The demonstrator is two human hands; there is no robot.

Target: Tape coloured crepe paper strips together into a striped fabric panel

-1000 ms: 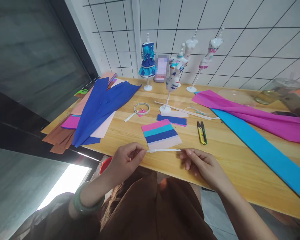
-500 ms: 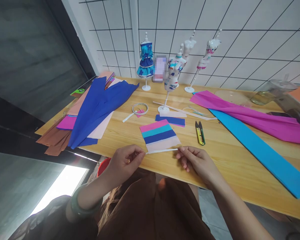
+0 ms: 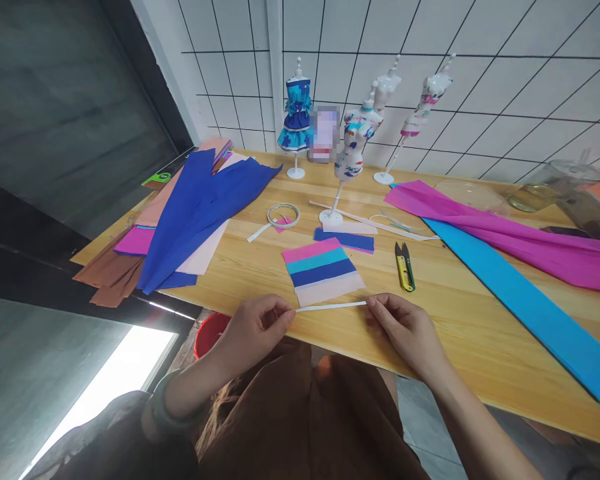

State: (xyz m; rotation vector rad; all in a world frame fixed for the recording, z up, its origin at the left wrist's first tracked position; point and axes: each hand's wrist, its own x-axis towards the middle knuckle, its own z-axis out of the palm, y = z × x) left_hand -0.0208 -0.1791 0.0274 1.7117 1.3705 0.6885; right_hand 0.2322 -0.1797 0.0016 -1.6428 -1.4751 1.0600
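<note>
Four bands (image 3: 323, 269) look already joined on the worktop (image 3: 470, 313), while the strip (image 3: 331, 307), its ends pinched by the closed grip of the left hand (image 3: 263, 325) and the right hand (image 3: 405, 327), stretches just beside their near edge, seemingly not yet attached.

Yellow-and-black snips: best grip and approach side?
Probably pinch the snips across both handles, coming from the near side, where the right hand is. They lie flat with the handles toward the person; the dark pointed blades, slightly parted, face the wall. That hand holds the white strip.
</note>
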